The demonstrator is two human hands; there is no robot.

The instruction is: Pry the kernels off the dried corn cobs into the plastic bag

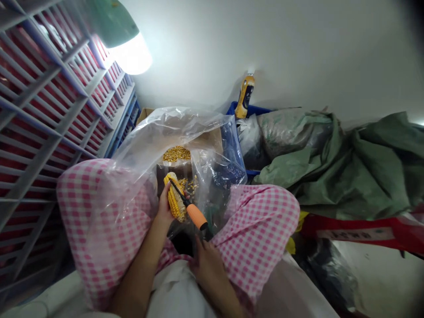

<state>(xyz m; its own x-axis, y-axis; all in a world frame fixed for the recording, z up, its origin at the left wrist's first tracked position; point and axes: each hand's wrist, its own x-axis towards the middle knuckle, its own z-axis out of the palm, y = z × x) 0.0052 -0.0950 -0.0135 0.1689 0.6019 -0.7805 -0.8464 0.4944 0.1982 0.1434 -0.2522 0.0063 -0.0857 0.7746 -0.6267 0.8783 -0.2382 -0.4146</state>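
Note:
My left hand (165, 203) is wrapped round a yellow corn cob (172, 201), part of which is stripped of kernels. Across the cob lies a screwdriver (196, 215) with an orange handle and dark shaft, its handle pointing down to the right; fingertips of the left hand show behind it. Lower down, by my lap, my right hand (208, 258) has its fingers closed at the near edge of a clear plastic bag (159, 128). Loose kernels (176, 154) are heaped inside the bag, with more scattered (189, 186) just past the cob.
Pink checked trouser legs (261, 221) flank the bag. Slatted plastic crates (59, 101) rise on the left beneath a lit lamp (132, 55). Behind to the right stand a blue crate (233, 141) and a bottle (245, 96). Green cloth (364, 163) lies at the right.

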